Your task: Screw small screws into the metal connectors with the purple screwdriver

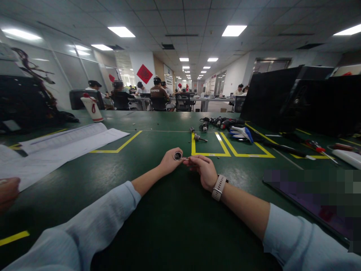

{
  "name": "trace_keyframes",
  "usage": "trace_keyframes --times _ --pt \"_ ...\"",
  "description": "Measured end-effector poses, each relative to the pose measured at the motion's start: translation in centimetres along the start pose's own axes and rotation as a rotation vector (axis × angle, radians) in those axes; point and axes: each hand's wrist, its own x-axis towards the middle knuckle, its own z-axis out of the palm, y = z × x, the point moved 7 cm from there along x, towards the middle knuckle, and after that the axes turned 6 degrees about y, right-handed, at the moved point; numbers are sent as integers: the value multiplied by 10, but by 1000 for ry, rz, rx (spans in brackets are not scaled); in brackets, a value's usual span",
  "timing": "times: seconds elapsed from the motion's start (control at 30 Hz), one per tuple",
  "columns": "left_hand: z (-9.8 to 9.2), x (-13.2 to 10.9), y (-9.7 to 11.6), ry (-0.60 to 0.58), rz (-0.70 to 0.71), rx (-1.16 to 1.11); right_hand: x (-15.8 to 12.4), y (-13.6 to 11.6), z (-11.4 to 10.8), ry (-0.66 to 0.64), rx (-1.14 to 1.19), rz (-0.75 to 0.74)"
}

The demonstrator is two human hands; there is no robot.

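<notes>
My left hand (168,161) is closed around a small round metal-rimmed part (177,156), whose dark open end faces me. Its inside is too small to make out. From the right, my right hand (205,168), with a watch on the wrist, pinches a thin shiny metal piece (185,159) that reaches to the rim of the round part. Whether the tip touches or enters it, I cannot tell. Just beyond my hands, a metal part with a thin shaft (199,138) lies inside a yellow tape outline (208,154).
Cables and dark tools (218,123) lie behind a blue-and-white glove (241,134). To the right are a red-handled screwdriver (318,149) and a flat dark screen (304,210). Paper sheets (70,145), a white cup (92,108) and another person's hand (9,192) are left.
</notes>
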Motion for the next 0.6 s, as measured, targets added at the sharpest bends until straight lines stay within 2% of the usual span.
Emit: trace_keyframes --times 0.13,0.37,0.6 --pt "1 -1 4 -20 27 37 -2 -2 2 -3 -56 -38" --pt "2 -2 4 -29 14 -1 0 2 2 -18 24 65" --pt "2 -3 2 -33 -16 -92 1 2 1 -15 40 87"
